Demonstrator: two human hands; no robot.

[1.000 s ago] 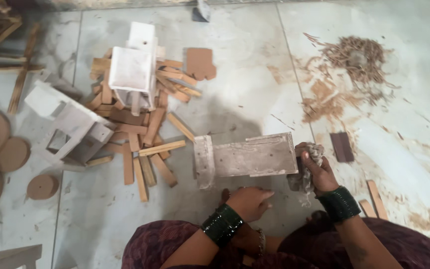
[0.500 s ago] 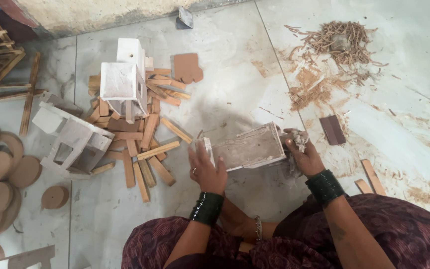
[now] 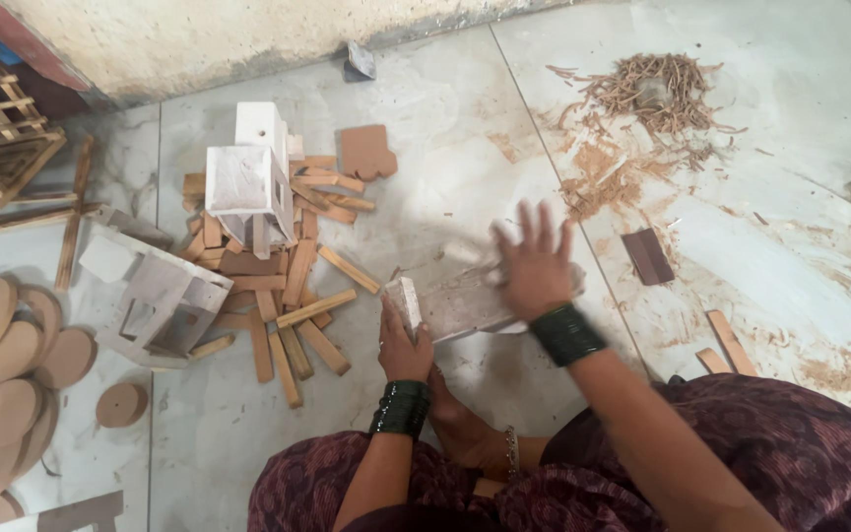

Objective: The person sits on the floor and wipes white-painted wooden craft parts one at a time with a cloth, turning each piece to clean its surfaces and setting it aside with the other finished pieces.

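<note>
- Whitewashed oblong wooden box [image 3: 465, 300] lies on the tiled floor [image 3: 445, 118], left hand [image 3: 404, 340] gripping its end.
- Right hand [image 3: 534, 266] presses flat on top, fingers [image 3: 529, 225] spread.

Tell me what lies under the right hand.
The right hand lies flat on a whitewashed wooden block, whose left end the left hand grips. The surface beneath the palm is hidden.

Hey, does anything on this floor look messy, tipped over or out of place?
Yes. Wood shavings and sawdust lie strewn at upper right, loose wooden strips sit in a jumbled heap, and one whitewashed little house lies tipped on its side beside an upright one.
</note>
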